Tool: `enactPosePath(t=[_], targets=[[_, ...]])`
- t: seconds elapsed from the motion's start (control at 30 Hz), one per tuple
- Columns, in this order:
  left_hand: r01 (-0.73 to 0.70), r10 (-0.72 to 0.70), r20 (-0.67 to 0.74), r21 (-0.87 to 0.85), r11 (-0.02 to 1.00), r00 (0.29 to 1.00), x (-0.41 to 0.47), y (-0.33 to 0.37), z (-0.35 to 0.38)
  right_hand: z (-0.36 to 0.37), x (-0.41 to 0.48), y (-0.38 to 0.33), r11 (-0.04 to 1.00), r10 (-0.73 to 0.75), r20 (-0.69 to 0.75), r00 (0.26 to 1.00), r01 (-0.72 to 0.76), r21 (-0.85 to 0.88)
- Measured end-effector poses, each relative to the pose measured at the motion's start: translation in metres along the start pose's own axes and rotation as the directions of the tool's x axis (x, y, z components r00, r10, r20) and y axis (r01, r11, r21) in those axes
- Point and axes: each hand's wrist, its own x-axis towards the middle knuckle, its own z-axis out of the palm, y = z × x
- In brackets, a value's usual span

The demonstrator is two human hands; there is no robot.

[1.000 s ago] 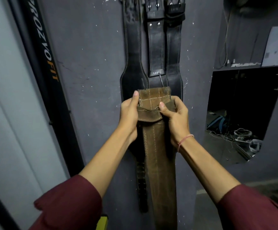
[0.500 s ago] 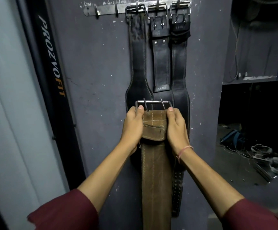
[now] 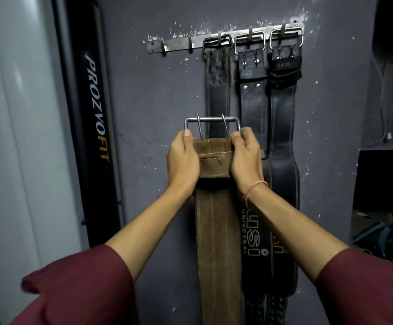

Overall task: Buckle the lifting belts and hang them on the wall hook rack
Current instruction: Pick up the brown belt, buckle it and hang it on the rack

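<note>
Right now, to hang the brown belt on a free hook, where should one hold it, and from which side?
Grip the brown belt at its folded top, just under the metal buckle, one hand on each edge, as the left hand and right hand do. This probably leaves the buckle's top bar clear to slip over a free hook.

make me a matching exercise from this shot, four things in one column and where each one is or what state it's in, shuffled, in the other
Things:
1. brown belt
2. left hand
3. hook rack
4. USI belt

Places or states:
A. screwed to the grey wall, its two leftmost hooks bare
B. hanging by its buckle from the second hook from the right
C. held upright below the rack, metal buckle on top, not yet on a hook
D. gripping the brown belt's left edge, thumb up by the buckle

Pairs: 1-C, 2-D, 3-A, 4-B
</note>
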Motion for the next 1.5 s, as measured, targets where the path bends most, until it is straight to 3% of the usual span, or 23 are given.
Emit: enactPosePath(t=[0.4, 0.7, 0.83, 1.0, 1.17, 1.33, 1.5], targets=[[-0.246, 0.255, -0.186, 0.072, 0.967, 0.949, 0.151, -0.005, 0.025, 0.086, 0.137, 0.0, 0.962, -0.263, -0.191, 0.946, 0.242, -0.127], [-0.253, 0.258, -0.154, 0.048, 0.966, 0.954, 0.288, 0.016, 0.045, 0.14, 0.249, -0.032, 0.933, -0.304, -0.304, 0.903, 0.219, -0.285], [-0.223, 0.224, -0.083, 0.02, 0.975, 0.971, 0.329, 0.014, 0.052, 0.155, 0.276, -0.035, 0.943, -0.258, -0.35, 0.901, 0.156, -0.294], [-0.202, 0.205, -0.074, 0.036, 0.979, 0.976, 0.345, 0.004, 0.059, 0.157, 0.284, -0.029, 0.925, -0.213, -0.396, 0.893, 0.054, -0.376], [-0.187, 0.192, -0.057, 0.084, 0.979, 0.98, 0.34, -0.009, 0.062, 0.154, 0.277, -0.018, 0.91, -0.232, -0.411, 0.882, 0.047, -0.411], [-0.218, 0.227, -0.126, 0.084, 0.972, 0.966, 0.318, -0.016, 0.062, 0.15, 0.259, -0.012, 0.937, -0.274, -0.367, 0.889, 0.16, -0.312], [-0.18, 0.176, -0.168, -0.008, 0.984, 0.97, 0.274, -0.036, 0.061, 0.135, 0.215, 0.008, 0.917, -0.36, -0.26, 0.896, 0.289, -0.274]])
